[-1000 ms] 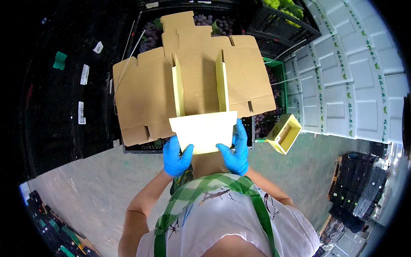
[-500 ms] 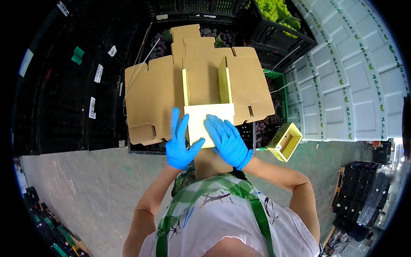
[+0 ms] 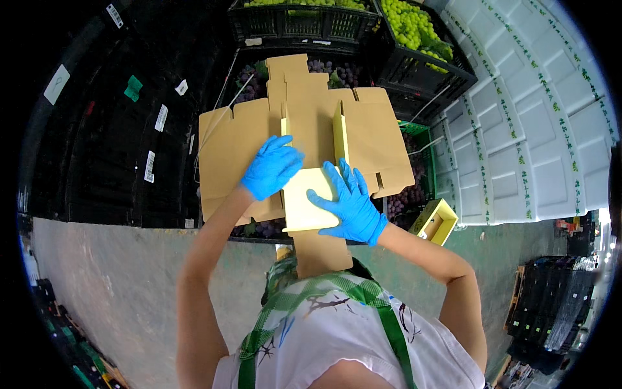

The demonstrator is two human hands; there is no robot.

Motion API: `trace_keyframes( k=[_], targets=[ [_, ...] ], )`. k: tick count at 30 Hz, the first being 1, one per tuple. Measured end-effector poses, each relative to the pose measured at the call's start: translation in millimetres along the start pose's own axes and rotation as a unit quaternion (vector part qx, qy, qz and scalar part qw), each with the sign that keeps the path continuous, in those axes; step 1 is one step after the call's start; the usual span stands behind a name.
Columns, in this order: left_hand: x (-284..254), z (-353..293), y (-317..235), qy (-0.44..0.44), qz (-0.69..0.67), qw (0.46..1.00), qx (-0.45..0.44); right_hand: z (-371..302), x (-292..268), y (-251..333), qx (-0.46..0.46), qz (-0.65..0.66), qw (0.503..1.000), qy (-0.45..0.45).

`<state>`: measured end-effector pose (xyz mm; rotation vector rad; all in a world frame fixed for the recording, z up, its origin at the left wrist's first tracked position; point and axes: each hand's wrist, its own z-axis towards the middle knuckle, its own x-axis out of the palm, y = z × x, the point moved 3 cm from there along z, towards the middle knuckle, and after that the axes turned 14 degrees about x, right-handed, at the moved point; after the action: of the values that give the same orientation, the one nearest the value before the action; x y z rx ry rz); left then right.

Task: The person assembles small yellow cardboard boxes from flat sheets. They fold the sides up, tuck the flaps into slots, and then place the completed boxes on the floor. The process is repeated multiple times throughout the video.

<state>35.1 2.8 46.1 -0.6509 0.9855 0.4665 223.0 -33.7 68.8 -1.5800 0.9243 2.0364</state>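
A partly folded carton (image 3: 223,146) of brown cardboard, with pale yellow panels, lies spread over a crate. Two narrow yellow sides stand upright on it, and a yellow panel (image 3: 304,201) faces me at the near end. My right hand (image 3: 350,206), in a blue glove, lies with fingers spread on the right part of that panel. Beside the panel's upper left corner is my left hand (image 3: 271,168), also gloved, at the foot of the left upright side. Its fingers are curled together and slightly blurred; whatever they hold, if anything, is hidden.
Dark grapes (image 3: 259,228) show in the crate under the carton. Black crates of green grapes (image 3: 408,26) stand behind. A small yellow box (image 3: 440,223) sits at the right, near stacked white foam boxes (image 3: 499,142). Black crates (image 3: 97,162) are stacked at the left.
My left hand has moved up and forward from the panel's left edge, its fingers going from spread to curled. My right hand has shifted slightly right and spread its fingers.
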Motion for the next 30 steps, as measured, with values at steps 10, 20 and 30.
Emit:
trace_keyframes(
  k=[10, 20, 30],
  targets=[
    [-2, 4, 5, 0.017, -0.03, 0.999, -0.023, 14, -19, -19, -0.073, -0.028, 0.994, 0.072],
    [9, -17, 8, -0.112, -0.091, 0.989, -0.025, 7, -16, -13, -0.031, -0.041, 0.996, 0.077],
    [6, 3, -81, 0.074, 0.072, 0.993, 0.051, 17, -16, -13, -0.044, -0.064, 0.988, 0.133]
  ],
)
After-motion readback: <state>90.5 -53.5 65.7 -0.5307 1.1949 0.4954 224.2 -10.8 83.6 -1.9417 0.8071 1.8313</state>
